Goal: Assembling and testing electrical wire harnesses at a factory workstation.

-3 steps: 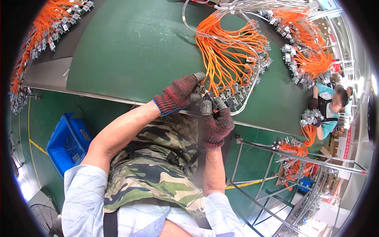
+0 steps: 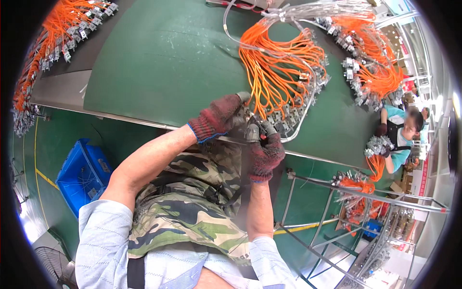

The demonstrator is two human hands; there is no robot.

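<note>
Both hands wear dark red knitted gloves with grey fingertips and meet at the near edge of the green table (image 2: 159, 62). My left hand (image 2: 222, 114) is closed at the near end of a bundle of orange cables (image 2: 274, 62), on a small metal end piece (image 2: 247, 116) mostly hidden by the fingers. My right hand (image 2: 266, 151) is closed just beside it, around a small dark object (image 2: 263, 129) with a touch of red; its kind cannot be made out. Grey metal end pieces (image 2: 288, 115) fan out along the bundle, right of my hands.
More orange cable bundles lie at the far left (image 2: 53, 36) and far right (image 2: 380, 72). A blue bin (image 2: 79, 178) stands on the floor at left. A metal tube frame (image 2: 313, 241) stands at right. Beyond it, a co-worker (image 2: 399, 135) handles another bundle.
The view has shifted slightly. Both hands stay together at the same place, and a bit of shiny metal now shows between them.
</note>
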